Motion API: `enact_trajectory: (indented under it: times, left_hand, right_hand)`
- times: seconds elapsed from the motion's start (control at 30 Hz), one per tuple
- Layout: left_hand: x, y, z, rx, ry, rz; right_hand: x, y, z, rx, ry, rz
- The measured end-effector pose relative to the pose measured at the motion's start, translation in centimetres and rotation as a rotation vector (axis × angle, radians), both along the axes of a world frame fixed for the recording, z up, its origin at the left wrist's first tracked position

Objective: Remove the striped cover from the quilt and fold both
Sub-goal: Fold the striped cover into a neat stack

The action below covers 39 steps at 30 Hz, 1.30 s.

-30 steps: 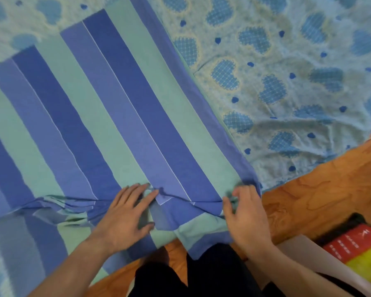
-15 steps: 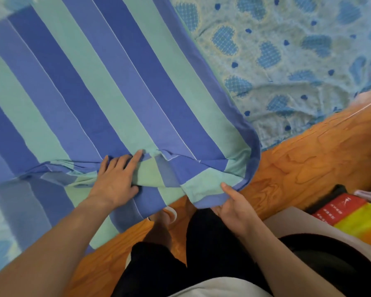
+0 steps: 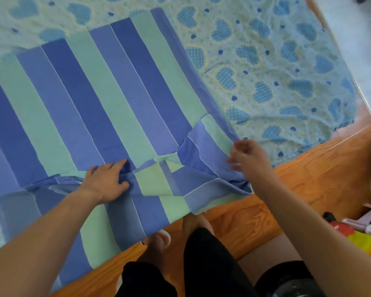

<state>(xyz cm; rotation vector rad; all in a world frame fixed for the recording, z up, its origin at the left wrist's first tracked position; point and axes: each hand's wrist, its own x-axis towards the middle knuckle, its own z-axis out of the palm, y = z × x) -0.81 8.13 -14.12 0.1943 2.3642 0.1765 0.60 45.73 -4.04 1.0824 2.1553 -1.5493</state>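
Observation:
The striped cover [image 3: 90,108], in blue, violet and mint bands, lies spread over pale heart-patterned bedding [image 3: 272,67], with its near edge hanging off the bed. Its near right corner [image 3: 204,151] is folded back onto itself. My left hand [image 3: 107,181] rests on the cover at a creased fold, fingers fairly straight and pressing down. My right hand [image 3: 247,159] is blurred at the cover's right edge, fingers curled; whether it pinches the cloth does not show.
A wooden bed frame [image 3: 308,181] runs along the near right side. My legs in black trousers [image 3: 204,264] stand against it. Red and yellow items [image 3: 360,236] lie at the lower right. A white edge [image 3: 364,86] borders the bed at the far right.
My right hand has risen from under the hanging corner to the cover's right edge, and the corner now lies folded back. The left hand stays on the same fold.

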Motion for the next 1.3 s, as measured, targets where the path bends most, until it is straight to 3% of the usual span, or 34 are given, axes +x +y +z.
enact_trajectory:
  times: [0.1, 0.17, 0.23, 0.33, 0.43, 0.5, 0.6, 0.73, 0.87, 0.97, 1.07, 1.13, 1.23, 1.3]
  left_hand:
    - [0.1, -0.8, -0.9, -0.017, 0.019, -0.002]
    - [0.1, -1.6, -1.4, -0.014, 0.005, 0.006]
    - [0.2, -1.8, -1.6, -0.005, -0.017, 0.014]
    - [0.6, -1.1, -1.4, -0.033, -0.01, 0.0]
    - [0.5, -0.3, -1.1, -0.064, -0.002, 0.028]
    - [0.3, 0.0, -1.2, -0.073, -0.001, 0.048]
    - [0.1, 0.2, -1.6, -0.085, -0.02, 0.078]
    - [0.4, 0.4, -1.6, -0.096, -0.074, 0.151]
    - [0.6, 0.0, -1.0, -0.071, -0.067, 0.141]
    - [0.6, -0.4, -0.7, -0.042, -0.049, 0.148]
    - [0.7, -0.7, -0.8, -0.033, -0.048, 0.176]
    - [0.7, -0.8, -1.1, -0.027, -0.041, 0.213]
    - [0.6, -1.0, -1.6, -0.023, -0.027, 0.236]
    - [0.6, -1.0, -1.8, -0.015, -0.023, 0.248]
  right_hand:
    - [1.4, -0.4, -2.8, 0.52, -0.14, 0.68]
    - [1.7, -0.9, -3.6, 0.649, 0.009, 0.692]
    - [3.7, -0.7, -3.6, 0.683, 0.059, 0.486]
    - [10.1, 0.4, -4.1, 0.468, -0.19, -0.121]
    - [13.1, 0.1, -6.7, -0.149, -0.471, -0.58]
    - [13.4, -0.9, -8.9, -0.437, -0.479, -0.649]
    - [13.3, -2.7, -9.9, -0.735, -0.436, -0.522]
    - [14.6, -4.2, -9.3, -0.84, -0.402, -0.659]
    - [15.0, -4.2, -5.2, -0.701, -0.236, -0.792]
    - [10.2, -2.2, -0.8, -0.747, 0.01, -0.792]
    - [1.2, -0.3, -0.3, -0.853, 0.198, -0.8]
    - [-4.2, 0.1, -1.7, -0.744, 0.168, -0.653]
    - [-7.1, 0.2, -5.4, -0.168, -0.058, -0.221]
    - [-7.8, 0.4, -7.6, 0.206, -0.077, 0.177]
